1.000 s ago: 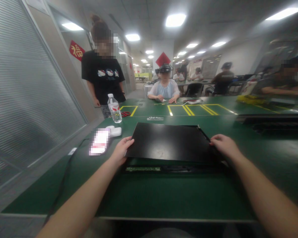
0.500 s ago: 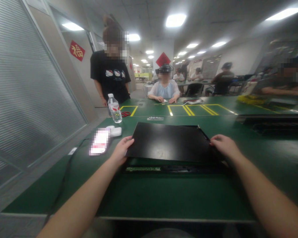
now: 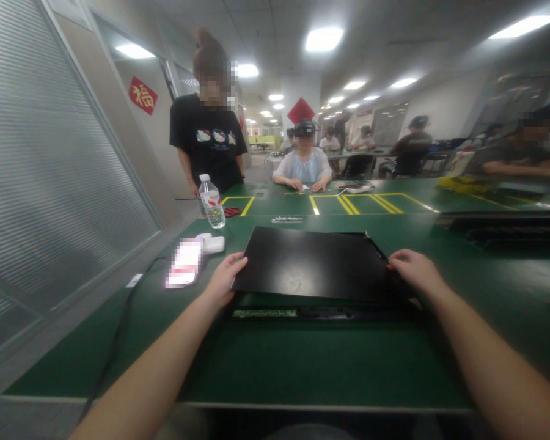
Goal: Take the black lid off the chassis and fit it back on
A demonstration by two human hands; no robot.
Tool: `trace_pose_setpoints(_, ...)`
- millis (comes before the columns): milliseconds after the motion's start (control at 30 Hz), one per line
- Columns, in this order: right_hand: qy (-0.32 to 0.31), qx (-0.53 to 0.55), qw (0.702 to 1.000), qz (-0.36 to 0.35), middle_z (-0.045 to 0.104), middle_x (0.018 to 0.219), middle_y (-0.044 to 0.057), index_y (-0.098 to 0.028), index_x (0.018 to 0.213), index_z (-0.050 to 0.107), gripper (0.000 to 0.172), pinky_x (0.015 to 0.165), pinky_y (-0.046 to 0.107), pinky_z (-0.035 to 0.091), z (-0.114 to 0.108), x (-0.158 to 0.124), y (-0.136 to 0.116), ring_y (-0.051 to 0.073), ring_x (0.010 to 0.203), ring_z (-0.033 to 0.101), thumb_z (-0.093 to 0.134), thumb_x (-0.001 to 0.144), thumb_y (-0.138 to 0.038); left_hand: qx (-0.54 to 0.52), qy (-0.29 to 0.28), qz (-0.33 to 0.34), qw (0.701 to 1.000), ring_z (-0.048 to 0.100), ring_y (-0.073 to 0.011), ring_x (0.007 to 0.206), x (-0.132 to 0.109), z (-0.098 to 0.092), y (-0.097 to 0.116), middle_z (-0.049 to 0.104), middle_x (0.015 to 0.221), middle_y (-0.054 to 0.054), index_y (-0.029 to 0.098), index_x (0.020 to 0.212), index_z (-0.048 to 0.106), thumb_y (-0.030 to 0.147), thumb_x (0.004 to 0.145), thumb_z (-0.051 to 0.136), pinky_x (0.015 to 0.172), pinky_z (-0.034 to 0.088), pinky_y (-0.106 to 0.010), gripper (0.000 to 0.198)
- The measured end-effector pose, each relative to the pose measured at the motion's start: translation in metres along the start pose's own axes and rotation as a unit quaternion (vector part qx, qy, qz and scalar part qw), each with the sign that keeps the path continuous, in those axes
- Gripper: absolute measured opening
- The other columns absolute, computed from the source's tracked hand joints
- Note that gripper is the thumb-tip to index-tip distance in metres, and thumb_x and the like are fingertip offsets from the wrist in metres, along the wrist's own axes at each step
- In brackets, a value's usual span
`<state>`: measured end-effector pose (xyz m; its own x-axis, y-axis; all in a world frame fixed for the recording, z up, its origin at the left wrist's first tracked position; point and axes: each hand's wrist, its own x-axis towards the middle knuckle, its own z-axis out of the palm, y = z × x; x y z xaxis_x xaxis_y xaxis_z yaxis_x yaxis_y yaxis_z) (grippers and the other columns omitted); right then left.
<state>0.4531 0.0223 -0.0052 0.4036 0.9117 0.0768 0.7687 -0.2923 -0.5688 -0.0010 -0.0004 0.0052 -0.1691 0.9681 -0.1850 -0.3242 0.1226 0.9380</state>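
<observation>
Left: tall glass partition (image 3: 41, 140) with horizontal grey blinds (image 3: 73, 195). Centre rear: pale square pillar (image 3: 302, 87) bearing a red diamond-shaped decoration (image 3: 301, 111). Above: glowing white rectangular ceiling lamps (image 3: 324, 39). Foreground: broad green-topped table (image 3: 321, 366).

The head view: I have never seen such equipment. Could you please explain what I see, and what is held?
No robot here: these are a person's bare hands, seen from a camera worn on the head. The left hand has its grip on the left edge of a glossy black panel; the right hand has its grip at the right. A dark strip with a green part shows at the panel's near edge. On the green table, to the left, are a water bottle, a white object and a bright, pixelated object.
</observation>
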Motion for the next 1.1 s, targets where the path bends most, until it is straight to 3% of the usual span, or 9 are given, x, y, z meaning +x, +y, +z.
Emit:
trace_pose_setpoints(267, 0.011, -0.001, 1.000, -0.010, 0.073, 0.080, 0.006, -0.021, 0.083, 0.074, 0.018, 0.062, 0.029, 0.043, 0.0022, 0.0015, 0.0020, 0.022, 0.074, 0.064, 0.062, 0.072, -0.029, -0.001, -0.003, 0.003, 1.000, 0.069, -0.0142, 0.060, -0.0006, 0.0011, 0.0005, 0.074, 0.077, -0.004, 0.015, 0.102, 0.062, 0.010, 0.082, 0.068, 0.057, 0.054, -0.023, 0.022)
trace_pose_setpoints(600, -0.004, -0.016, 1.000, -0.010, 0.074, 0.084, 0.007, -0.022, 0.085, 0.075, 0.021, 0.063, 0.030, 0.044, 0.0010, 0.0011, 0.0003, 0.023, 0.079, 0.065, 0.061, 0.072, -0.030, 0.000, -0.006, 0.005, 1.000, 0.068, -0.0153, 0.061, 0.0041, -0.0037, -0.0017, 0.074, 0.077, -0.004, 0.015, 0.104, 0.062, 0.015, 0.074, 0.077, 0.057, 0.053, -0.024, 0.034)
trace_pose_setpoints(1100, -0.014, 0.001, 1.000, -0.001, 0.074, 0.081, 0.006, -0.022, 0.082, 0.075, 0.018, 0.062, 0.029, 0.045, -0.0016, 0.0001, 0.0013, 0.022, 0.076, 0.066, 0.060, 0.075, -0.029, 0.010, -0.014, 0.015, 1.000, 0.068, -0.0161, 0.062, 0.0040, -0.0050, -0.0042, 0.075, 0.080, -0.006, 0.014, 0.103, 0.063, 0.016, 0.071, 0.079, 0.061, 0.054, -0.026, 0.036)
